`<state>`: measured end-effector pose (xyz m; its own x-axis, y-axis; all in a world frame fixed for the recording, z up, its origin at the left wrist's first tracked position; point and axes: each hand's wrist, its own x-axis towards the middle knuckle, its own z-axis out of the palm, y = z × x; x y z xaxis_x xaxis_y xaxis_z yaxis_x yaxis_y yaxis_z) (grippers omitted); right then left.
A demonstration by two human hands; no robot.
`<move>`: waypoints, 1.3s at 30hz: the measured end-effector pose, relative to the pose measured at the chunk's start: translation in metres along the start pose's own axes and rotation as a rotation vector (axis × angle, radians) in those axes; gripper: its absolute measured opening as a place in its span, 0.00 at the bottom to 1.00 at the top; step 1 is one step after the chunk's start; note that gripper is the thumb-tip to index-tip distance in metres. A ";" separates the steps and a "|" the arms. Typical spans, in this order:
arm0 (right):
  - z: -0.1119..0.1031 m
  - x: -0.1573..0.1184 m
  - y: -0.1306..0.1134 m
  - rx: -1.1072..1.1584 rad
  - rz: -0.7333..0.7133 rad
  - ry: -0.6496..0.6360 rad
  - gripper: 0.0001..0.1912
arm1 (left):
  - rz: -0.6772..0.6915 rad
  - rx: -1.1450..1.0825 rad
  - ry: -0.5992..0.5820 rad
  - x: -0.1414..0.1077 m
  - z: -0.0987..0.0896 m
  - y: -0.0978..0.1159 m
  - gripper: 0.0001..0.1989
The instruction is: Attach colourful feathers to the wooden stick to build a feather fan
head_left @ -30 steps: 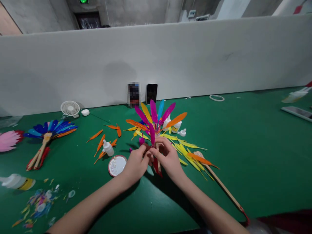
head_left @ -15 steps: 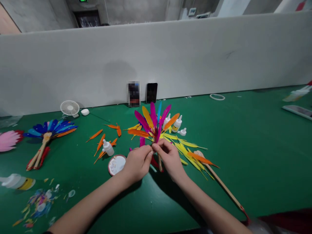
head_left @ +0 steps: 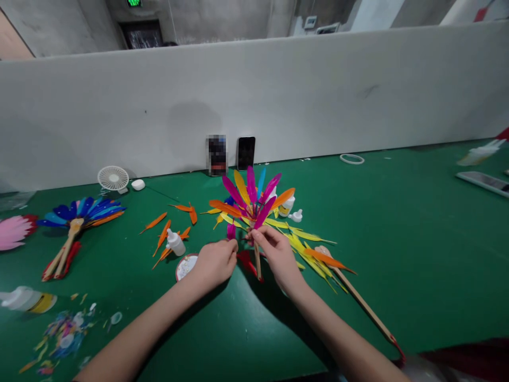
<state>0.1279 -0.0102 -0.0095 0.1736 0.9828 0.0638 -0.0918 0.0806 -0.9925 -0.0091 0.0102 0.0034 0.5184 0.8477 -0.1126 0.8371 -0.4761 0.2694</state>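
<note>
A fan of magenta, orange and blue feathers (head_left: 251, 185) stands spread on a wooden handle (head_left: 258, 264) with a red tassel. My right hand (head_left: 277, 254) pinches it where the feathers meet the handle. To its left, my left hand (head_left: 217, 261) is closed, apart from the handle; a small magenta feather piece (head_left: 231, 231) shows just above its fingertips. That hand partly covers a round white dish (head_left: 185, 266) with small beads. Yellow feathers (head_left: 304, 249) and another wooden stick (head_left: 366, 306) lie to the right.
A small glue bottle (head_left: 175, 242) stands among orange feathers on the left. Farther left are a blue feather fan (head_left: 81, 212), a larger bottle (head_left: 29, 300) and colourful scraps (head_left: 66, 337). Two phones (head_left: 246, 153) lean on the white partition (head_left: 298, 95). A white mini fan (head_left: 113, 179) is at the back left.
My left hand has moved left, away from the handle, and now covers more of the dish. My right hand still holds the feather fan, and a magenta feather there sits at a changed angle.
</note>
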 end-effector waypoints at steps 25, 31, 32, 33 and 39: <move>0.001 0.003 -0.001 0.341 0.215 0.089 0.16 | -0.268 -1.562 0.216 0.009 0.015 0.008 0.16; 0.001 0.004 0.002 0.307 0.199 0.060 0.16 | -0.225 -1.515 0.178 0.008 0.015 0.011 0.16; 0.001 0.004 0.003 0.297 0.197 0.058 0.16 | -0.222 -1.509 0.172 0.008 0.015 0.011 0.16; 0.001 0.004 0.003 0.289 0.197 0.056 0.16 | -0.217 -1.504 0.169 0.008 0.015 0.011 0.17; 0.000 0.003 0.003 0.247 0.179 0.057 0.15 | -0.190 -1.470 0.172 0.010 0.017 0.008 0.16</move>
<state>0.1276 -0.0066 -0.0127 0.1868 0.9747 -0.1226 -0.3601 -0.0481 -0.9317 0.0054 0.0107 -0.0124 0.3109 0.9346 -0.1727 -0.0860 0.2086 0.9742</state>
